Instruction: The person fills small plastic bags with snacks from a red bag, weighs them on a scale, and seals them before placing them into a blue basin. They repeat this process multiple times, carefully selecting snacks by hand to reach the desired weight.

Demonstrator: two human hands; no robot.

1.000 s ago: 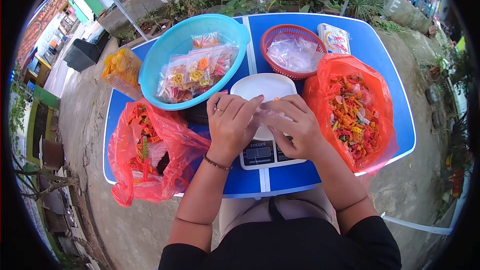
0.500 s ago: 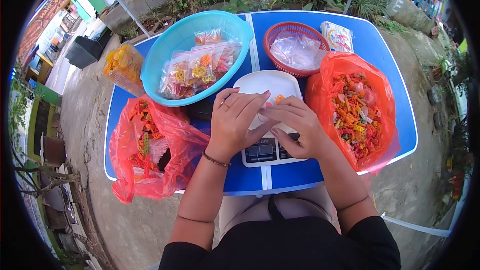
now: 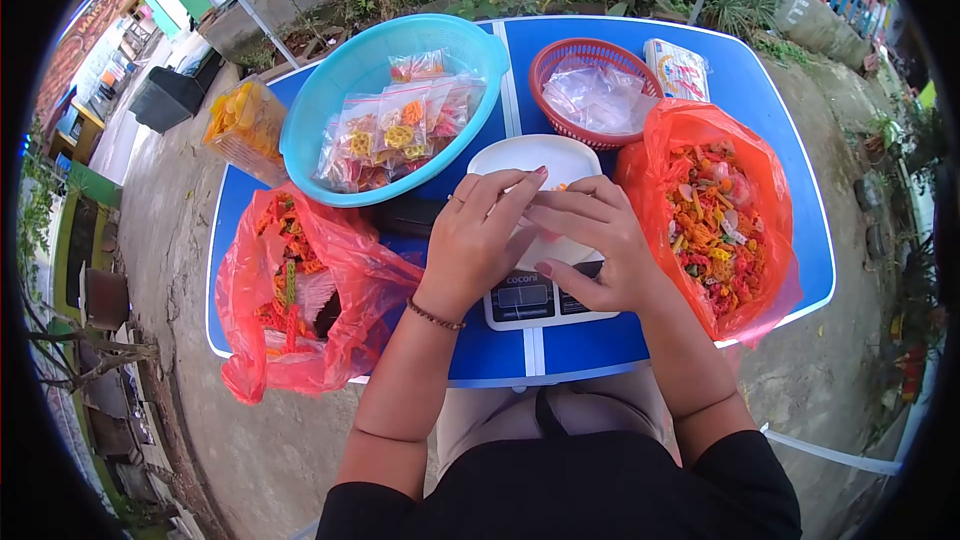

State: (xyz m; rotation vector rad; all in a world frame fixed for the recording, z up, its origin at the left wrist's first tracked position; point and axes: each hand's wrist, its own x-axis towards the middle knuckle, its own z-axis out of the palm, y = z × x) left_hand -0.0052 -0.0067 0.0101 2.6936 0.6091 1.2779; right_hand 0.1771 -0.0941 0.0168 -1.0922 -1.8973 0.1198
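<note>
Over the white kitchen scale my two hands meet, fingertips nearly touching. My left hand has its fingers closed on what looks like a small clear plastic bag, mostly hidden, with a pinkish tint showing. My right hand pinches the same bag from the other side, thumb held lower and apart. A bit of orange snack shows just beyond the fingers. The white tray on the scale lies beneath them, partly covered.
A turquoise basin holds several filled zip bags. Clear bags fill a red basket, beside a white packet. Red plastic bags of colourful snacks stand left and right. A container of yellow pieces is at far left.
Both hands have shifted slightly, and the right fingers are more curled over the bag. Less of the orange piece shows. The view has moved a little.
</note>
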